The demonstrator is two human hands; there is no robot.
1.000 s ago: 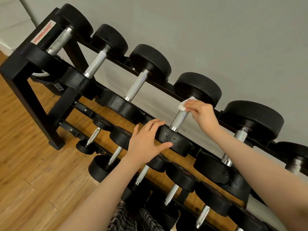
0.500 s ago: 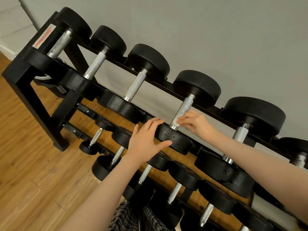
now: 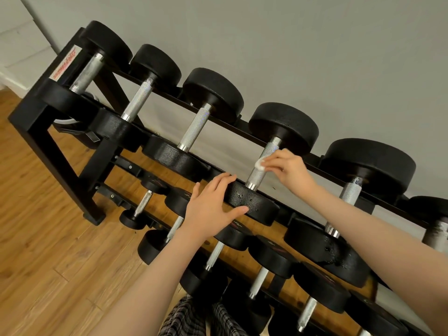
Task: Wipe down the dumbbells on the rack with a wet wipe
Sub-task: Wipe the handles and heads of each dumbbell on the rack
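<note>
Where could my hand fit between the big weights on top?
Along the top row, open gaps sit between neighbouring handles, like between the third handle and the one under the wet wipe. The black heads nearly touch, and the lower row is crowded.

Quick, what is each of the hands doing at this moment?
Left hand: open, fingers straight, resting on the near head of the dumbbell.
Right hand: closed, pinching the wet wipe against the dumbbell's handle.

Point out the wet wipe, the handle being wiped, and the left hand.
wet wipe [image 3: 260, 163], head view, on the white wad showing past the fingertips.
handle [image 3: 258, 174], head view, on the knurled metal below the wipe.
left hand [image 3: 213, 202], head view, on the back of the hand.
</note>
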